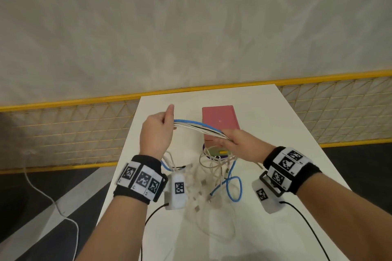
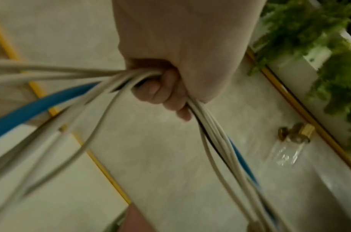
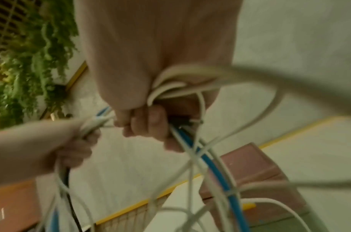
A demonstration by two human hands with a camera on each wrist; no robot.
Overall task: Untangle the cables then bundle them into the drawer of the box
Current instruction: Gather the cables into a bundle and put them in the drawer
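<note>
No readable text anywhere, honestly. The black wristbands [image 1: 139,178] have white tags with black-and-white square code patterns, with tiny marks under them that are too small to read. The pink rectangular box [image 1: 219,121] only has a small pale dot on top, with no lettering.
</note>
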